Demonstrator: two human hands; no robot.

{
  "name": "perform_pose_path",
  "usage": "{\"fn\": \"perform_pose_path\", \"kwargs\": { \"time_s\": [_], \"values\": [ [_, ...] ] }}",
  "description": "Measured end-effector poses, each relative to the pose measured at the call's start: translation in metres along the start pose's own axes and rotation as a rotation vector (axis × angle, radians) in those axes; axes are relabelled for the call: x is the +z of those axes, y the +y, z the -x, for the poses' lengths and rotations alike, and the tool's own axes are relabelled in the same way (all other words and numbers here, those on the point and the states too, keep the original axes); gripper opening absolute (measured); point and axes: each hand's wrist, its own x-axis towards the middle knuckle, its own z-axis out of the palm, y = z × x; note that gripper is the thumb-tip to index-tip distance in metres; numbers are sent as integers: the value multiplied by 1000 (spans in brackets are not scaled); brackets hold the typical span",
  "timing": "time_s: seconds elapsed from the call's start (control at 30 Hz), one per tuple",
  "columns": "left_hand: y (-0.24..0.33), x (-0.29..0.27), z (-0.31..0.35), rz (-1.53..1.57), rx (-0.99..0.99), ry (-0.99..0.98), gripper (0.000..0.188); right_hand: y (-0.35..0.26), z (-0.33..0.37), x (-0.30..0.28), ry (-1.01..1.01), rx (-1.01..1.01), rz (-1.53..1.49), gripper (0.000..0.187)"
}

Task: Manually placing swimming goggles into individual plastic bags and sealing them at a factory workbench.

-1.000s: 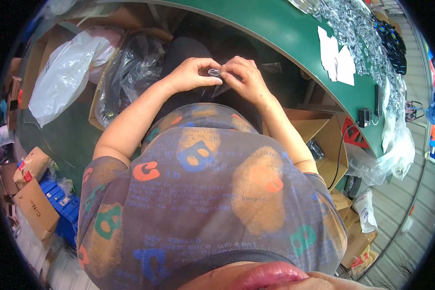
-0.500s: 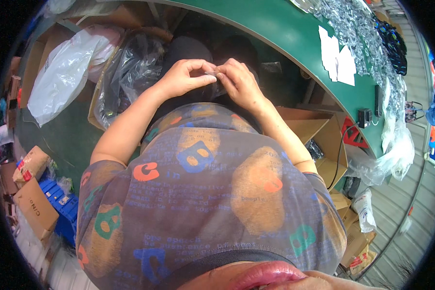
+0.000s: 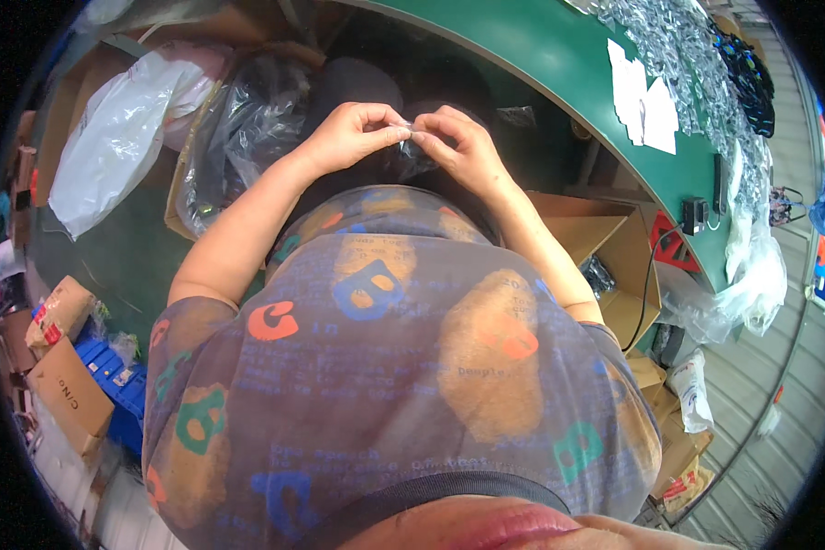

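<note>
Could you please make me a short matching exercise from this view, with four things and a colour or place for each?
Things:
1. Clear plastic piece
2. Paper sheets
3. Tabletop
4. Cable

Colours or places:
A. Green
B. Black
C. Pinched between the fingertips of the left hand and right hand
D. White

Right pairs: 1-C, 2-D, 3-A, 4-B

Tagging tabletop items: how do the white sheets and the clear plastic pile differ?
The white sheets are opaque; the clear plastic pile is see-through and glossy. The sheets cover a small patch; the pile spreads wider. Both lie on the green table.
</note>
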Motion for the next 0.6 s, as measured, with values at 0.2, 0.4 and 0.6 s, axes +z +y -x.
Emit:
{"fn": "perform_pose_path", "kwargs": {
  "time_s": [0.2,0.4,0.6],
  "values": [
    [-1,5,-1,136,27,-28,18,6,3,3,8,10,-10,14],
    [3,9,4,87,76,-46,35,8,2,4,2,43,-61,18],
    [2,12,0,127,118,12,49,3,-4,0,-8,-9,-24,20]
  ]
}}
